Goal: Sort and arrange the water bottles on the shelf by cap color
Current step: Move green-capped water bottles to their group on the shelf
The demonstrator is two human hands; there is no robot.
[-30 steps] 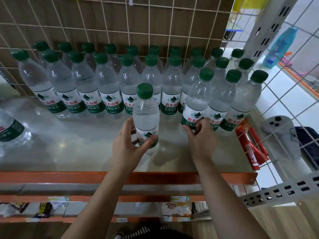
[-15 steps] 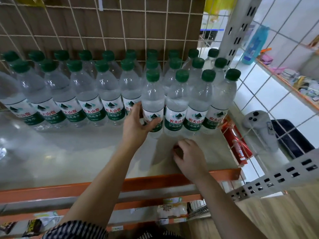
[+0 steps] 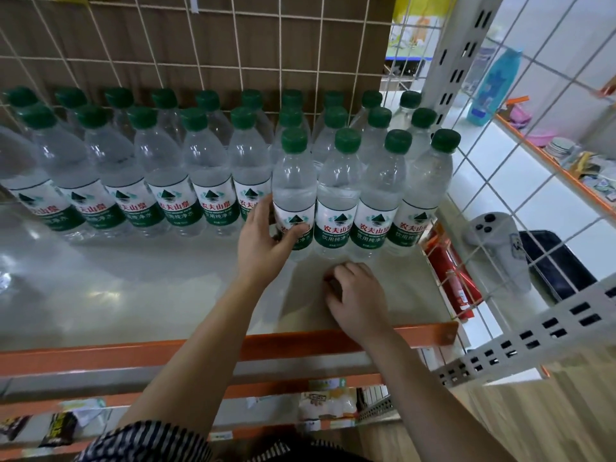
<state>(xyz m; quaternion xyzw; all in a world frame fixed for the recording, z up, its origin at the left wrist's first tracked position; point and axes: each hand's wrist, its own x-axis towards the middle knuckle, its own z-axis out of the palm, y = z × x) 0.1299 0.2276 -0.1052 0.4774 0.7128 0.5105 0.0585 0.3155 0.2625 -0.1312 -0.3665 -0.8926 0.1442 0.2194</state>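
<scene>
The glossy grey shelf with an orange front edge (image 3: 133,288) carries rows of clear plastic water bottles with green caps (image 3: 173,168), all standing upright. At the right side a front row of four stands, and my left grip (image 3: 263,241) grasps its leftmost bottle (image 3: 294,181) at the label, the bottle touching its neighbour. My right grip (image 3: 358,298) rests on the shelf just before that row, fingers clenched inward on nothing.

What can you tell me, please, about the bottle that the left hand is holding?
The bottle is clear plastic, full of water, with a dark green cap and a white and green label. It stands upright on the shelf, leftmost of the front row of four. The left hand grips its lower part.
</scene>
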